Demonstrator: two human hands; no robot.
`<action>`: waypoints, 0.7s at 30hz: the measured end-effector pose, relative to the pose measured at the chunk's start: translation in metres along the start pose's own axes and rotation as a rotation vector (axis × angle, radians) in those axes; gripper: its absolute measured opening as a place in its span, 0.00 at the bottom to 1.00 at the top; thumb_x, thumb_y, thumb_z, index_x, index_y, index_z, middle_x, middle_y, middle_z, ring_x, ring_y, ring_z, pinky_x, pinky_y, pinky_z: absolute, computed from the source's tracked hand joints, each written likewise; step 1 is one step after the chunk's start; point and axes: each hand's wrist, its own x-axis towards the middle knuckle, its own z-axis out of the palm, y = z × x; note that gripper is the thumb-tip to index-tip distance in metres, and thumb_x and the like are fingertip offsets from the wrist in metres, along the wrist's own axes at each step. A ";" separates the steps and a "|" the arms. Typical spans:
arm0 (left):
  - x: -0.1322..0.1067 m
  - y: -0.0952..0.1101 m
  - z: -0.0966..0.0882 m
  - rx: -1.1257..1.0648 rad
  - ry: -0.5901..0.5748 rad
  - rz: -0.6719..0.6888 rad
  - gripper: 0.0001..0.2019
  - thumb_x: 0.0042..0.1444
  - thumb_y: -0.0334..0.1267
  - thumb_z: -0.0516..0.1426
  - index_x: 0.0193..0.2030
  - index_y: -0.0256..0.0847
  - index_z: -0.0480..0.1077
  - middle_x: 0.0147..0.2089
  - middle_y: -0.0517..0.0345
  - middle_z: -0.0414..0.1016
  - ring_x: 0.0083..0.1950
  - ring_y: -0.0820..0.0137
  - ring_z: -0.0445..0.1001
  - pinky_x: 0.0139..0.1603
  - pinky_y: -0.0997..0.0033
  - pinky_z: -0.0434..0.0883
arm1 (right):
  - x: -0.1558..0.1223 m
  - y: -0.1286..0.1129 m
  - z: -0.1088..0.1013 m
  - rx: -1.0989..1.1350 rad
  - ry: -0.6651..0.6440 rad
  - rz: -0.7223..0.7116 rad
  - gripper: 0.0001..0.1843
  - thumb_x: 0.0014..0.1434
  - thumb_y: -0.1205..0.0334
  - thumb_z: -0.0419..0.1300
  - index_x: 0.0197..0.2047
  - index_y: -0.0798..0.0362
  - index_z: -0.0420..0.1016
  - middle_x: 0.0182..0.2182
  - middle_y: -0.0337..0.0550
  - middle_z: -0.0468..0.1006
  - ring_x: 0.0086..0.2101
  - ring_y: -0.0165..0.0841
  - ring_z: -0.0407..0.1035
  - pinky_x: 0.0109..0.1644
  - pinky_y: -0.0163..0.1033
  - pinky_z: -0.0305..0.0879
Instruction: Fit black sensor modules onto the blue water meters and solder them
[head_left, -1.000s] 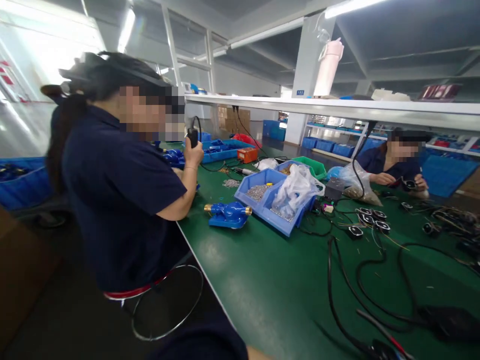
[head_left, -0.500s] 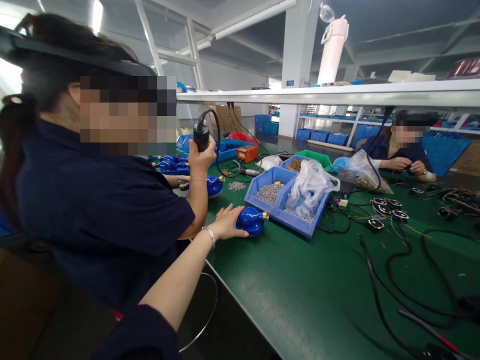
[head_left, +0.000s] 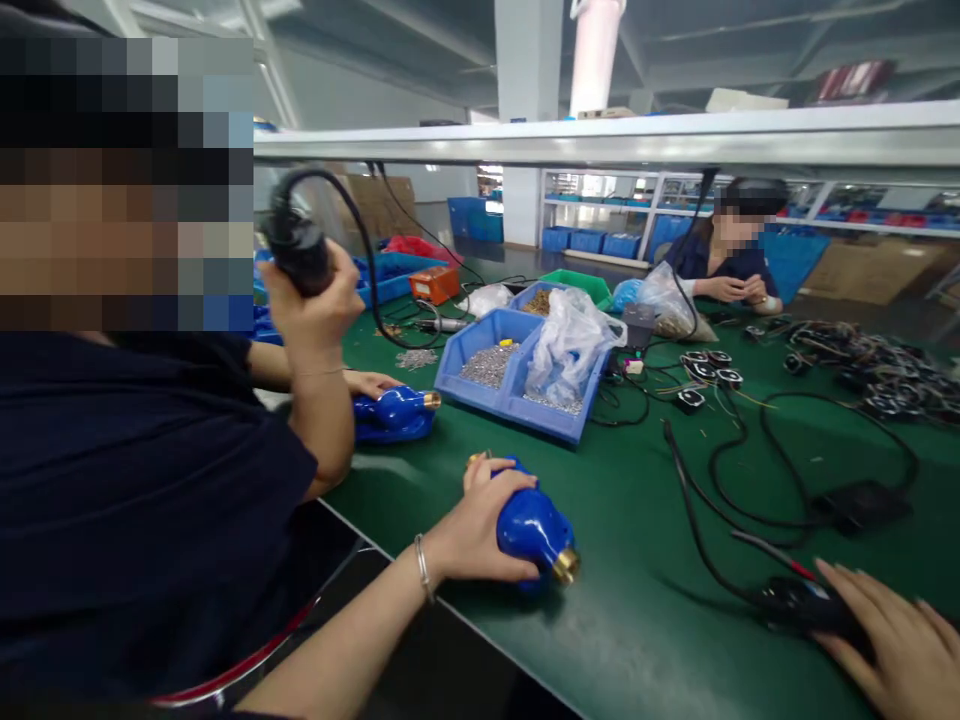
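My left hand (head_left: 480,525) is wrapped round a blue meter body (head_left: 534,528) with brass ends, held just above the green table (head_left: 615,610) near its front edge. My right hand (head_left: 896,640) lies at the lower right with its fingers laid over a black tool (head_left: 795,605) on a black cable; the grip is partly hidden. A co-worker in a dark shirt (head_left: 135,500) sits close on my left, holding a black corded driver (head_left: 296,245) up in one hand and a second blue meter body (head_left: 394,412) under the other.
Blue bins of small screws (head_left: 491,365) and a clear plastic bag (head_left: 566,345) stand mid-table. Black cables (head_left: 750,470) and small black parts (head_left: 701,370) lie to the right. Another person (head_left: 724,265) works at the far side. A shelf rail (head_left: 600,145) runs overhead.
My left hand has pulled the blue meter body toward me along the table. My right hand has come into view on the black tool. The view has swung right and closer to the co-worker.
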 end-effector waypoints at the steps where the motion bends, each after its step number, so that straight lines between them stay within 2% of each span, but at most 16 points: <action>1: 0.004 0.017 0.010 -0.047 -0.029 0.076 0.46 0.30 0.63 0.66 0.56 0.46 0.58 0.55 0.52 0.62 0.61 0.50 0.50 0.63 0.48 0.35 | 0.004 0.000 -0.006 -0.010 -0.028 -0.012 0.34 0.53 0.41 0.51 0.63 0.38 0.52 0.49 0.44 0.69 0.47 0.45 0.65 0.55 0.58 0.51; 3: 0.013 0.049 0.031 -0.142 -0.056 0.233 0.45 0.31 0.62 0.65 0.56 0.45 0.57 0.55 0.52 0.64 0.61 0.49 0.50 0.63 0.47 0.32 | 0.018 -0.002 -0.018 0.008 -0.123 0.031 0.31 0.57 0.41 0.49 0.61 0.41 0.55 0.46 0.44 0.70 0.46 0.42 0.65 0.58 0.56 0.47; 7: 0.035 0.098 0.067 -0.251 -0.010 0.466 0.47 0.28 0.59 0.66 0.56 0.44 0.55 0.53 0.51 0.67 0.57 0.49 0.56 0.61 0.42 0.31 | 0.049 0.006 -0.025 -0.025 -0.133 0.248 0.30 0.58 0.41 0.51 0.59 0.46 0.61 0.42 0.48 0.69 0.46 0.44 0.62 0.58 0.57 0.45; 10: 0.047 0.121 0.086 -0.274 0.051 0.536 0.47 0.27 0.56 0.66 0.56 0.42 0.55 0.52 0.49 0.67 0.55 0.48 0.58 0.60 0.39 0.33 | 0.062 0.027 -0.028 -0.024 -0.092 0.409 0.30 0.58 0.45 0.53 0.59 0.52 0.61 0.43 0.54 0.67 0.47 0.49 0.59 0.57 0.61 0.44; 13: 0.054 0.138 0.096 -0.273 0.098 0.534 0.46 0.28 0.55 0.65 0.55 0.41 0.55 0.51 0.48 0.68 0.53 0.48 0.59 0.60 0.37 0.34 | 0.062 0.029 -0.041 0.072 -0.051 0.515 0.34 0.60 0.49 0.51 0.63 0.61 0.52 0.53 0.64 0.57 0.55 0.56 0.48 0.58 0.65 0.38; 15: 0.057 0.149 0.100 -0.270 0.121 0.524 0.45 0.28 0.55 0.65 0.55 0.41 0.55 0.50 0.48 0.68 0.52 0.48 0.60 0.59 0.37 0.35 | 0.054 0.004 -0.055 0.226 -0.080 0.508 0.35 0.62 0.48 0.48 0.64 0.62 0.49 0.57 0.65 0.53 0.58 0.54 0.45 0.59 0.62 0.42; 16: 0.057 0.154 0.103 -0.267 0.132 0.514 0.45 0.28 0.55 0.65 0.54 0.40 0.55 0.49 0.47 0.69 0.52 0.48 0.60 0.59 0.37 0.36 | 0.048 -0.015 -0.063 0.336 -0.126 0.474 0.34 0.62 0.47 0.47 0.63 0.61 0.51 0.56 0.62 0.56 0.57 0.50 0.50 0.60 0.57 0.48; 18: 0.057 0.163 0.108 -0.263 0.171 0.491 0.45 0.28 0.54 0.65 0.54 0.40 0.55 0.48 0.47 0.69 0.51 0.48 0.61 0.59 0.36 0.36 | 0.034 -0.060 -0.079 0.592 -0.270 0.366 0.26 0.65 0.46 0.40 0.56 0.53 0.64 0.49 0.51 0.67 0.49 0.38 0.63 0.53 0.44 0.62; 19: 0.057 0.166 0.112 -0.260 0.196 0.478 0.45 0.28 0.53 0.65 0.54 0.39 0.55 0.47 0.47 0.69 0.51 0.48 0.61 0.59 0.36 0.37 | 0.027 -0.082 -0.086 0.705 -0.334 0.305 0.27 0.65 0.44 0.37 0.52 0.50 0.67 0.48 0.47 0.69 0.47 0.35 0.65 0.51 0.40 0.65; 20: 0.056 0.167 0.116 -0.256 0.225 0.463 0.45 0.28 0.53 0.65 0.54 0.39 0.55 0.46 0.47 0.69 0.51 0.48 0.61 0.58 0.35 0.37 | 0.023 -0.102 -0.092 0.855 -0.385 0.254 0.31 0.64 0.40 0.34 0.53 0.50 0.65 0.49 0.47 0.69 0.48 0.36 0.65 0.52 0.40 0.64; 21: 0.056 0.168 0.119 -0.255 0.256 0.457 0.45 0.28 0.52 0.65 0.54 0.39 0.55 0.46 0.47 0.68 0.51 0.48 0.61 0.58 0.34 0.37 | 0.020 -0.118 -0.097 1.220 -0.434 0.361 0.30 0.62 0.39 0.39 0.56 0.51 0.60 0.50 0.49 0.67 0.49 0.38 0.64 0.53 0.43 0.64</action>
